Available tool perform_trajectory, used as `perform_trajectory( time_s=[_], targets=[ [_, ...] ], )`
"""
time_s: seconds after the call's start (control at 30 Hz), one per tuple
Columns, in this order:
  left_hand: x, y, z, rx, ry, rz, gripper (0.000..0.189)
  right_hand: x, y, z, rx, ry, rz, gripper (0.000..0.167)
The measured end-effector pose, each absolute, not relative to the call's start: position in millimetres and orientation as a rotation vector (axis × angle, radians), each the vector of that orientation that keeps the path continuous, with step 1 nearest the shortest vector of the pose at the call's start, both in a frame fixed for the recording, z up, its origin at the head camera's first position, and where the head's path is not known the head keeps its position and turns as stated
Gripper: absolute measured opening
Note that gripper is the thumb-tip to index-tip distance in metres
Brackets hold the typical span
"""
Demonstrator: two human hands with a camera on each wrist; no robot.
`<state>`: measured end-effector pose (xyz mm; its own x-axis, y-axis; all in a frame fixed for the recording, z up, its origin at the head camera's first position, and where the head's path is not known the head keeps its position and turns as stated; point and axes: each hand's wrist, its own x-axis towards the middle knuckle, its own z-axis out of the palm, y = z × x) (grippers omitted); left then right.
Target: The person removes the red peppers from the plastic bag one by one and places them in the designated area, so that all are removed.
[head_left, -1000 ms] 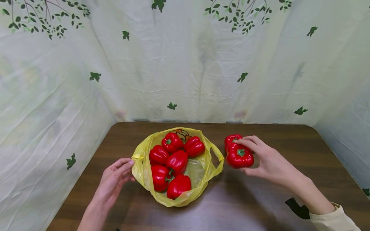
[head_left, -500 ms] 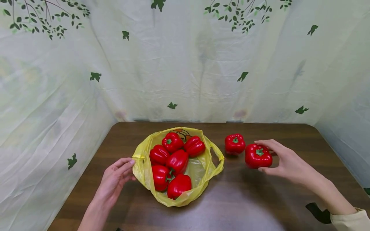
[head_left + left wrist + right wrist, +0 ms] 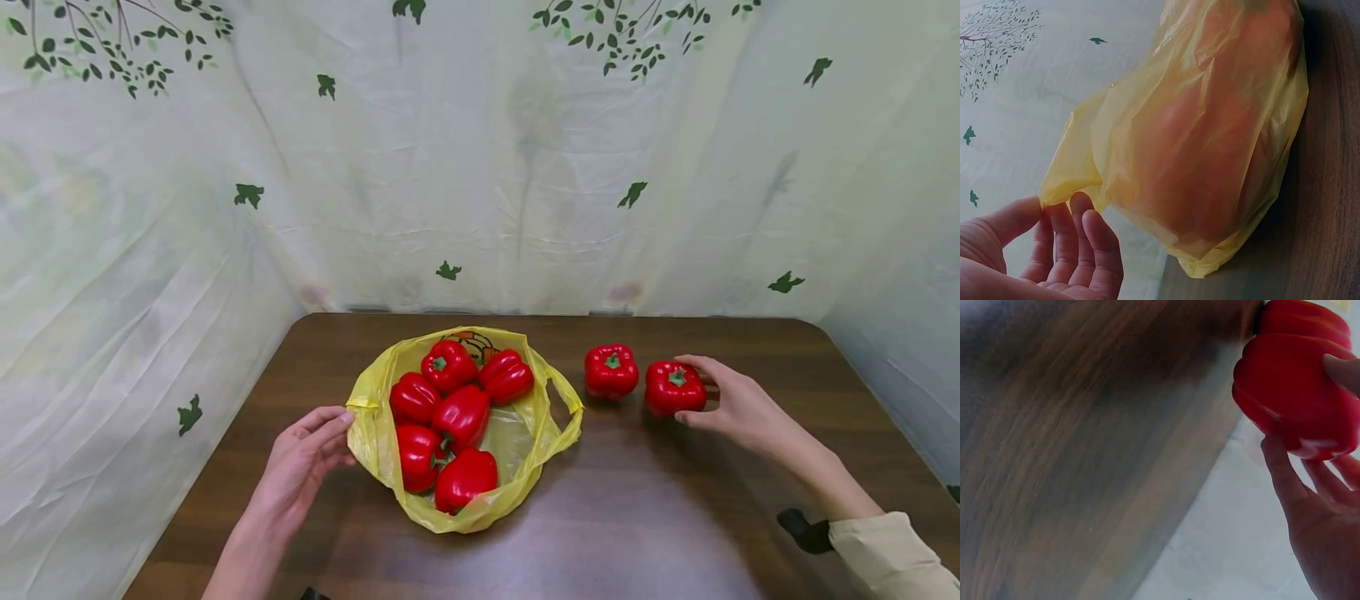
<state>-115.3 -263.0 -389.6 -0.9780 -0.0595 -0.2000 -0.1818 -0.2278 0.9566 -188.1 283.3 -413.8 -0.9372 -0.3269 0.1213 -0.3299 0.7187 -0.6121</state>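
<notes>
A yellow plastic bag [image 3: 551,454] stands with its mouth wide, and several red bell peppers [image 3: 461,417] lie inside it. My left hand [image 3: 296,467] pinches the bag's left edge between thumb and fingers; in the left wrist view the thumb and fingertips meet on a fold of the yellow film [image 3: 1075,172]. To the right of the bag, one red bell pepper [image 3: 611,372] sits stem up on the table. Just right of that, my right hand [image 3: 738,408] grips another bell pepper [image 3: 673,390], thumb in front and fingers behind. In the right wrist view, this pepper [image 3: 1297,387] hides some fingertips.
The brown wooden table [image 3: 585,533] ends at a pale cloth backdrop [image 3: 487,167] printed with leaves, which rises behind and at both sides. A black strap [image 3: 806,531] shows at the right wrist. A small dark object [image 3: 313,593] shows at the bottom edge.
My right hand has carried its bell pepper rightward, away from the one beside the bag, and then slightly back on the table. The left hand keeps its pinch on the bag's edge.
</notes>
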Motion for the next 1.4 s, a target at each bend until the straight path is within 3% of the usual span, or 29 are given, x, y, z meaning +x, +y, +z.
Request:
perform_trajectory(
  time_s=[0.57, 1.4],
  targets=[
    [-115.8, -260.7, -387.3, -0.356, 1.898, 2.356, 0.005, -214.1, 291.3, -423.1, 0.520, -2.949, 1.125, 0.077],
    [-115.8, -259.9, -389.3, -0.322, 1.862, 2.394, 0.004, -209.3, 286.4, -419.6, 0.524, -2.952, 1.291, 0.088]
  ],
)
